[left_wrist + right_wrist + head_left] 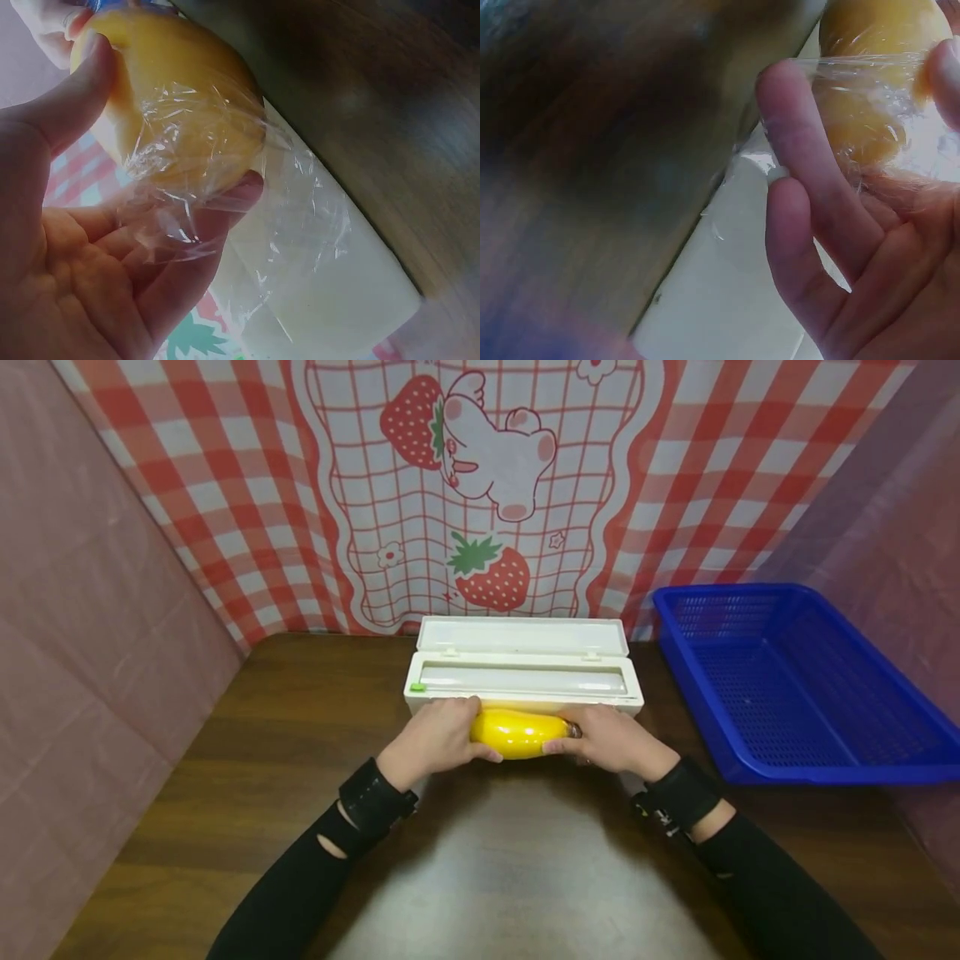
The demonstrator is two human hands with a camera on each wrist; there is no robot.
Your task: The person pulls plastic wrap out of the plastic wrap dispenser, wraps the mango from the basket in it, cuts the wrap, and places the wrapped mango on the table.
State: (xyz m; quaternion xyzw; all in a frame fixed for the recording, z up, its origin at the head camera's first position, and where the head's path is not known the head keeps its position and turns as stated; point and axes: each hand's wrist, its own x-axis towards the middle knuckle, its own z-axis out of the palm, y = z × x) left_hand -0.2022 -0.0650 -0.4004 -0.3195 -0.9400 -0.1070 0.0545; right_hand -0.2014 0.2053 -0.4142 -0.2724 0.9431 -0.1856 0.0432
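A glossy yellow squash-like fruit (517,733), rounded at the left and narrower at the right, is held sideways between both hands. Clear cling film (184,142) wraps its rounded end, wrinkled and loose there. My left hand (438,739) grips that end, thumb on one side and fingers on the other. At the narrow end, my right hand (615,739) holds the fruit, and film stretches between its thumb and a finger (799,127). Just behind the hands stands a white cling film dispenser (525,703), lid (521,637) raised, a film roll (521,679) inside.
A blue plastic basket (731,727) stands on the right of the wooden table (300,710). A small green slider (417,687) sits at the dispenser's left end. Behind the table hangs a red and white checked cloth (255,510) with strawberries; pink cloth (82,610) hangs at the sides.
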